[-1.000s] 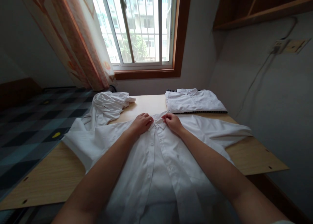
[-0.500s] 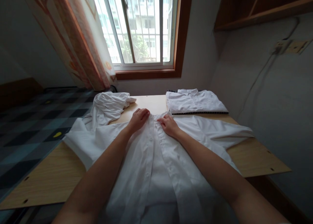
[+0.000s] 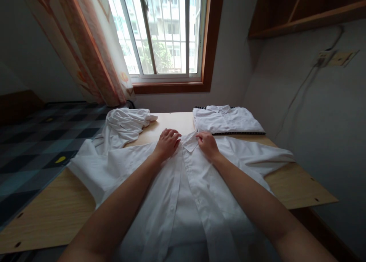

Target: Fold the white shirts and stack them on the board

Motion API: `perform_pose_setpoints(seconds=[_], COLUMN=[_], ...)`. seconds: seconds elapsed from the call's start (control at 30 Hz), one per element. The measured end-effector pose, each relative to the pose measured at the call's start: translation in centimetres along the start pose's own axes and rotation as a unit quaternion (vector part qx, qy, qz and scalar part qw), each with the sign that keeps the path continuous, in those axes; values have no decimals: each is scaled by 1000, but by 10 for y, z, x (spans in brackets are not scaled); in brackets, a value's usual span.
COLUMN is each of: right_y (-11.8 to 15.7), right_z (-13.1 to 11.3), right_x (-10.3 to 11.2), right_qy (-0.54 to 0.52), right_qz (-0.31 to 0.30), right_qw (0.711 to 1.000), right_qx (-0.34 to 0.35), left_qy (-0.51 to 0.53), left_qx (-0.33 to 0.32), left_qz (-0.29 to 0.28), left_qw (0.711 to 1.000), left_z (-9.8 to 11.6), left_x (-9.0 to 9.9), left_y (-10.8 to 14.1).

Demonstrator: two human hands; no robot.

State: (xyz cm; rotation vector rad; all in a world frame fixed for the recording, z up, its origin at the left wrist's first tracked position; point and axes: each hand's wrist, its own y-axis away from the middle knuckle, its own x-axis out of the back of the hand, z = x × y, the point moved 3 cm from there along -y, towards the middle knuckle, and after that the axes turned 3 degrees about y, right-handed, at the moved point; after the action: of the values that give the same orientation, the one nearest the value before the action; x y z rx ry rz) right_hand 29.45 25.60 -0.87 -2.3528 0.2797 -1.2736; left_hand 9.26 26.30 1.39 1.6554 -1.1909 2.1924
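A white button-up shirt (image 3: 188, 170) lies front up with its placket parted, its sleeves spread to both sides and its lower part toward me. My right hand (image 3: 208, 143) pinches the right side of the collar (image 3: 190, 141), whose point is folded down over the front. At the left side of the neckline is my left hand (image 3: 168, 143), its fingers bent onto the collar edge; the cloth under them is mostly hidden.
A wooden board (image 3: 51, 212) lies under the shirt. Behind it sit a crumpled white garment (image 3: 124, 125) at left and a folded white shirt (image 3: 228, 119) on a dark striped piece at right. A checked bed cover (image 3: 31, 140) spreads to the left.
My right hand has moved slightly up and right, and the right collar flap now lies turned down. My left hand has shifted a little right, its fingers more raised.
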Motion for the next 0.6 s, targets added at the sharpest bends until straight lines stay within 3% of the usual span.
perform_pose_setpoints(seconds=[0.13,0.3,0.43,0.6], right_y=[6,14,15,14], right_z=[-7,-11,-12,-14], right_x=[-11,-28,-30,-27], right_qy=[56,111,131,130], right_qz=[-49,-148,-198,-219], right_qw=[997,983,971,967], right_qx=[22,-8,-16,-31], left_qy=[67,27,7,-31], left_qx=[-2,49,55,89], left_qz=[-66,-203,-208,-147], left_qw=[996,977,977,985], left_z=[11,15,18,17], left_x=[-11,-34,-32,-23], left_y=[2,13,15,15])
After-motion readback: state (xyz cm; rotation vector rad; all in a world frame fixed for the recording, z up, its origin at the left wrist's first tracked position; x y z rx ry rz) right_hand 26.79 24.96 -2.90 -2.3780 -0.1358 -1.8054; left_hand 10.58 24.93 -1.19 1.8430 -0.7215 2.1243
